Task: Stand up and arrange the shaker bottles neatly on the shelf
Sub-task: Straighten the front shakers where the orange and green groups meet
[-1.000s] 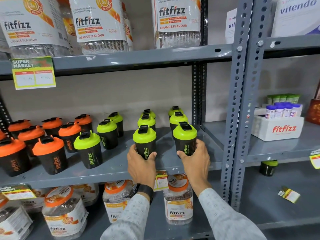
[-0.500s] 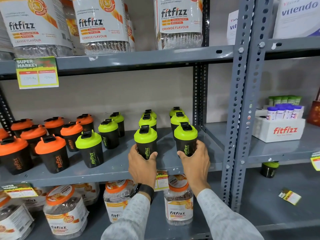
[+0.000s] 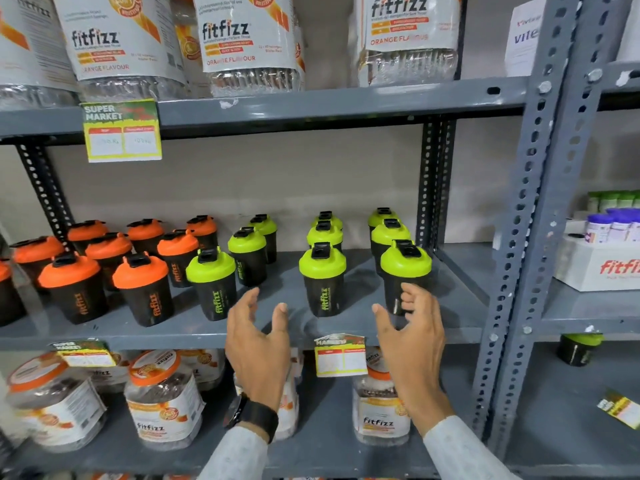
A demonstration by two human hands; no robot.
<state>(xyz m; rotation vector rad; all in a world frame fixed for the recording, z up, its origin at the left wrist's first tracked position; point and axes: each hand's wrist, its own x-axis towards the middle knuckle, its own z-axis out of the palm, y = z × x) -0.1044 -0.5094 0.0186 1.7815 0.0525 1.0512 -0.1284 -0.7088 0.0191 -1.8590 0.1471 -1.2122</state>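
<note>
Hands spread and empty: left hand (image 3: 258,336) sits between two upright green-lidded shaker bottles, nearer the left bottle (image 3: 212,284). Right hand (image 3: 412,336) is just beside the rightmost bottle (image 3: 405,271), fingers overlapping its base.

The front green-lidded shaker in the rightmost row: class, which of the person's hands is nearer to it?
Right. The right hand is open just in front of that shaker, fingers overlapping its base. The left hand is further left, beyond the middle row's front shaker.
</note>
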